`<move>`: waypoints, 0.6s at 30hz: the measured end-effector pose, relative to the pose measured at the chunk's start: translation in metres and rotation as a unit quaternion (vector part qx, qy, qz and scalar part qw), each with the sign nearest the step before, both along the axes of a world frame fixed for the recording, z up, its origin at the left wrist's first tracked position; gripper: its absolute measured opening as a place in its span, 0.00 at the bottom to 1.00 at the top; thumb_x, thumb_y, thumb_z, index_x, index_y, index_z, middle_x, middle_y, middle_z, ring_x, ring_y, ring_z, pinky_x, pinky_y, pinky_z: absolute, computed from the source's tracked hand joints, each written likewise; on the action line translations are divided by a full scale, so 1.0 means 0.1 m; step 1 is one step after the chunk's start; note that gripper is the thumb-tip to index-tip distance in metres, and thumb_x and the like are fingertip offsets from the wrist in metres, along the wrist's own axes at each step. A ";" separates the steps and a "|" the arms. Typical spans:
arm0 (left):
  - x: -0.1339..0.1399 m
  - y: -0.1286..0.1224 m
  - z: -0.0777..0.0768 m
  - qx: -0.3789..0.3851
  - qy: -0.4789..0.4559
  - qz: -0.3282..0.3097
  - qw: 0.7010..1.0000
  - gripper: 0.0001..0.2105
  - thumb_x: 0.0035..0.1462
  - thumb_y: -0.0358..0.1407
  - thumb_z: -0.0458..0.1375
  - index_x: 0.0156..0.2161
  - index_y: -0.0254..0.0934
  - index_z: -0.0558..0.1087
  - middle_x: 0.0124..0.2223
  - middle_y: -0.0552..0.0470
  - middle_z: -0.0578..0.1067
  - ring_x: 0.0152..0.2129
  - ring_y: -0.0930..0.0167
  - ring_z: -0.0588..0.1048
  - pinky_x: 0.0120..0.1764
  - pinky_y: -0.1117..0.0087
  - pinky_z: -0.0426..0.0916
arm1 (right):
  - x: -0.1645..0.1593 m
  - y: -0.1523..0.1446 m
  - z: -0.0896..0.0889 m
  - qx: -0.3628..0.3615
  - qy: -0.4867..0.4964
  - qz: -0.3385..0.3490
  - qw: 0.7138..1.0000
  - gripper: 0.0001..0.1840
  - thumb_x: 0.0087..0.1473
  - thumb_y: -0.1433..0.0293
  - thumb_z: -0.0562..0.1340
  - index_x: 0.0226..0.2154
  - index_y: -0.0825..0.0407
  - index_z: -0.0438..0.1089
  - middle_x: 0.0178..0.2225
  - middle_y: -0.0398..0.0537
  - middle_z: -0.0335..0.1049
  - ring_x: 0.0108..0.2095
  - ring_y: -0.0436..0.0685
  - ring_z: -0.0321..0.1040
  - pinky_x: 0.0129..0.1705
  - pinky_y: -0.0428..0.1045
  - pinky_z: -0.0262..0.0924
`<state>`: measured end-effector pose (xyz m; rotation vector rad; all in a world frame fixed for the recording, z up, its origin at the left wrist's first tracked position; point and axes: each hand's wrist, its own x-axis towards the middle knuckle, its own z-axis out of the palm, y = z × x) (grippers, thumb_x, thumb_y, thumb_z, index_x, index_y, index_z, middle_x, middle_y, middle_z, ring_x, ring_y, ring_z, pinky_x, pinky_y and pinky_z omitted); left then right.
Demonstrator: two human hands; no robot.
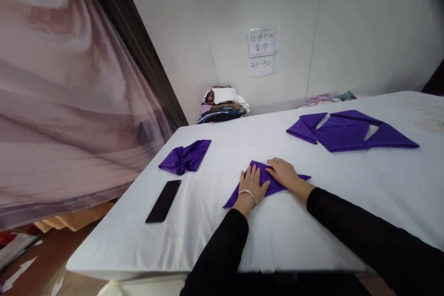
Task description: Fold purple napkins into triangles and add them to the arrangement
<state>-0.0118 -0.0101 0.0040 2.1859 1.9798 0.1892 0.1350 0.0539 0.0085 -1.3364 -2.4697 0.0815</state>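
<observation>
A purple cloth napkin (279, 187), folded into a triangle-like shape, lies on the white-covered table in front of me. My left hand (252, 185), with a bracelet at its wrist, presses flat on its left part, fingers spread. At the napkin's upper right edge, my right hand (284, 173) has thumb and fingertips brought together on the cloth. Part of the napkin is hidden under both hands. Its pointed corners stick out at the lower left and at the right, past the right wrist.
A knotted purple napkin (185, 156) lies left, above a black phone (163, 200). More folded purple cloth (350, 132) rests at the right rear of the table (114, 245). Behind the table are stacked fabrics (224, 105) and a wall with paper signs (262, 42). A curtain (65, 97) hangs left.
</observation>
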 end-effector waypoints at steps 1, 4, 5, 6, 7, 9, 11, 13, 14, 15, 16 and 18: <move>-0.01 0.00 -0.02 0.003 0.004 -0.001 1.000 0.32 0.57 0.53 0.38 0.61 0.34 0.50 0.64 0.44 0.47 0.61 0.61 0.42 0.59 0.51 0.37 | -0.02 -0.02 0.02 0.007 0.015 0.014 1.000 0.16 0.57 0.64 0.52 0.45 0.52 0.65 0.41 0.54 0.68 0.42 0.60 0.63 0.42 0.52 0.56; -0.02 0.00 -0.04 0.005 0.025 -0.009 1.000 0.29 0.58 0.48 0.41 0.62 0.36 0.48 0.65 0.46 0.47 0.61 0.61 0.42 0.59 0.51 0.37 | -0.12 -0.15 0.07 0.027 0.078 0.102 0.991 0.19 0.57 0.63 0.52 0.49 0.51 0.63 0.48 0.54 0.64 0.49 0.60 0.58 0.50 0.55 0.51; -0.02 0.00 -0.05 0.007 0.037 -0.015 0.999 0.28 0.58 0.45 0.42 0.62 0.37 0.48 0.65 0.47 0.48 0.61 0.61 0.42 0.59 0.51 0.37 | -0.17 -0.19 0.08 0.029 0.090 0.138 0.986 0.20 0.58 0.62 0.51 0.51 0.50 0.62 0.51 0.53 0.62 0.52 0.60 0.55 0.53 0.56 0.48; -0.01 0.00 -0.05 0.008 0.050 -0.021 0.998 0.28 0.57 0.42 0.44 0.62 0.39 0.48 0.64 0.48 0.48 0.61 0.61 0.42 0.59 0.50 0.37 | -0.20 -0.23 0.07 0.027 0.094 0.167 0.981 0.21 0.58 0.61 0.50 0.52 0.49 0.60 0.54 0.52 0.59 0.55 0.60 0.52 0.55 0.58 0.45; -0.01 0.01 -0.05 0.007 0.062 -0.026 0.998 0.27 0.57 0.40 0.44 0.62 0.39 0.49 0.64 0.48 0.48 0.61 0.60 0.41 0.59 0.50 0.36 | -0.23 -0.25 0.06 0.017 0.090 0.186 0.978 0.22 0.59 0.60 0.49 0.54 0.49 0.58 0.56 0.52 0.57 0.57 0.60 0.49 0.56 0.59 0.42; 0.00 0.01 -0.05 0.004 0.071 -0.025 0.997 0.27 0.57 0.40 0.44 0.62 0.39 0.49 0.64 0.48 0.48 0.61 0.60 0.41 0.59 0.50 0.36 | -0.23 -0.24 0.03 -0.010 0.073 0.192 0.979 0.25 0.60 0.57 0.46 0.56 0.49 0.55 0.58 0.52 0.54 0.59 0.60 0.44 0.58 0.60 0.38; 0.00 0.02 -0.04 -0.002 0.060 -0.013 0.998 0.28 0.58 0.43 0.42 0.62 0.36 0.47 0.64 0.47 0.48 0.61 0.62 0.42 0.59 0.51 0.38 | -0.14 -0.16 -0.03 -0.028 0.056 0.174 0.983 0.29 0.59 0.53 0.45 0.58 0.50 0.53 0.59 0.53 0.51 0.60 0.60 0.42 0.58 0.61 0.36; -0.01 0.03 -0.03 -0.001 0.045 -0.004 0.999 0.30 0.58 0.48 0.40 0.62 0.34 0.47 0.64 0.46 0.47 0.61 0.62 0.42 0.59 0.52 0.38 | 0.01 -0.06 -0.08 -0.027 0.040 0.149 0.988 0.32 0.58 0.51 0.44 0.58 0.51 0.52 0.60 0.55 0.50 0.61 0.61 0.41 0.59 0.61 0.35; -0.01 0.03 -0.03 0.002 0.040 -0.002 0.999 0.30 0.58 0.49 0.39 0.62 0.34 0.48 0.64 0.46 0.47 0.61 0.62 0.42 0.59 0.52 0.38 | 0.10 0.00 -0.10 -0.023 0.032 0.135 0.990 0.32 0.58 0.51 0.44 0.58 0.51 0.53 0.60 0.55 0.50 0.61 0.61 0.41 0.59 0.61 0.35; -0.01 0.03 -0.03 0.005 0.037 -0.003 0.999 0.31 0.58 0.50 0.39 0.62 0.34 0.49 0.65 0.46 0.47 0.61 0.62 0.42 0.59 0.52 0.38 | 0.20 0.05 -0.12 -0.021 0.023 0.120 0.992 0.32 0.58 0.50 0.44 0.58 0.51 0.53 0.60 0.55 0.50 0.61 0.61 0.41 0.59 0.61 0.35; -0.01 0.03 -0.03 0.007 0.034 -0.004 0.999 0.31 0.58 0.51 0.38 0.61 0.35 0.49 0.65 0.46 0.47 0.61 0.62 0.42 0.59 0.52 0.37 | 0.29 0.10 -0.15 -0.019 0.015 0.104 0.994 0.32 0.58 0.50 0.44 0.58 0.51 0.53 0.60 0.55 0.50 0.60 0.61 0.42 0.59 0.61 0.35; -0.02 0.03 -0.03 0.008 0.033 -0.004 0.999 0.31 0.58 0.52 0.37 0.61 0.35 0.50 0.65 0.47 0.47 0.61 0.63 0.42 0.59 0.53 0.37 | 0.46 0.19 -0.18 -0.019 -0.002 0.072 0.997 0.32 0.58 0.50 0.43 0.58 0.50 0.53 0.60 0.55 0.50 0.60 0.62 0.42 0.58 0.62 0.36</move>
